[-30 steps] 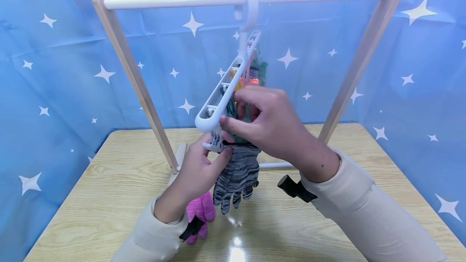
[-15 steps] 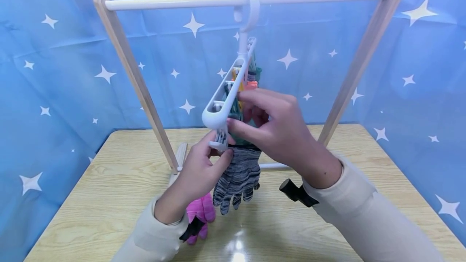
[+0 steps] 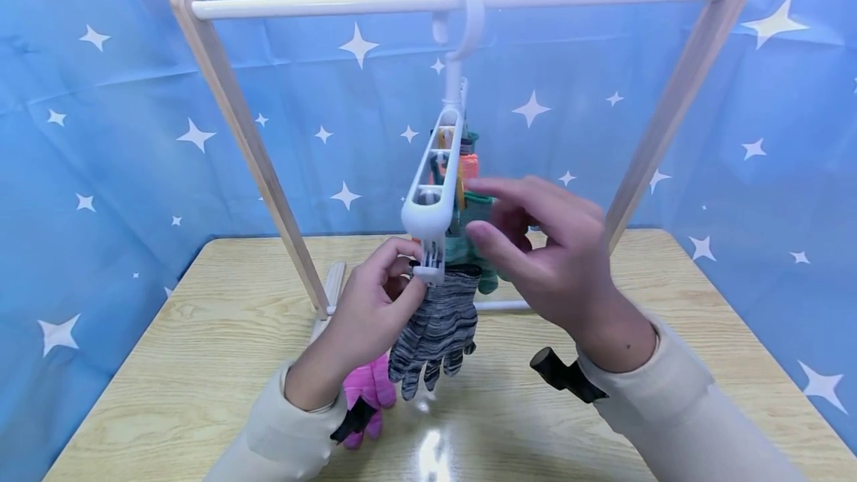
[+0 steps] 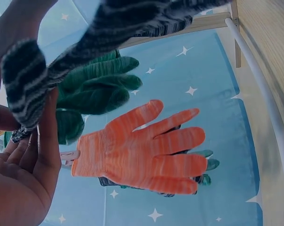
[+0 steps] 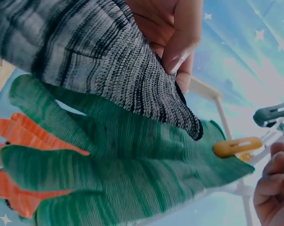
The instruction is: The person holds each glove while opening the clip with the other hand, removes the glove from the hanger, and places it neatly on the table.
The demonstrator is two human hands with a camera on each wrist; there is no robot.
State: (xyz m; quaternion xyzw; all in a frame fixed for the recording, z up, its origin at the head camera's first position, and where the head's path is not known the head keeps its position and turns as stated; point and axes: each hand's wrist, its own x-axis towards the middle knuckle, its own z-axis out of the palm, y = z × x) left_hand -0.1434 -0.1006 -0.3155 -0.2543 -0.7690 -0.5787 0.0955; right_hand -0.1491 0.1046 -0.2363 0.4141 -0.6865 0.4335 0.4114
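A black-and-grey striped glove hangs below the near end of a white clip hanger. My left hand pinches its cuff beside the white end clip; whether the clip grips the cuff is hard to tell. My right hand hovers to the right of the hanger, fingers bent, thumb and forefinger apart, nothing between them. Behind the striped glove, a green glove hangs from a yellow clip, and a dark green clip shows near it. Farther back hangs an orange glove.
The hanger's hook sits over the white rod of a wooden-legged rack. A pink glove lies on the wooden table, partly behind my left wrist. A blue starry curtain stands behind.
My right hand has drawn away from the hanger toward the right. The hanger's near end has swung right, and my left hand has stayed almost in place at the striped glove's cuff.
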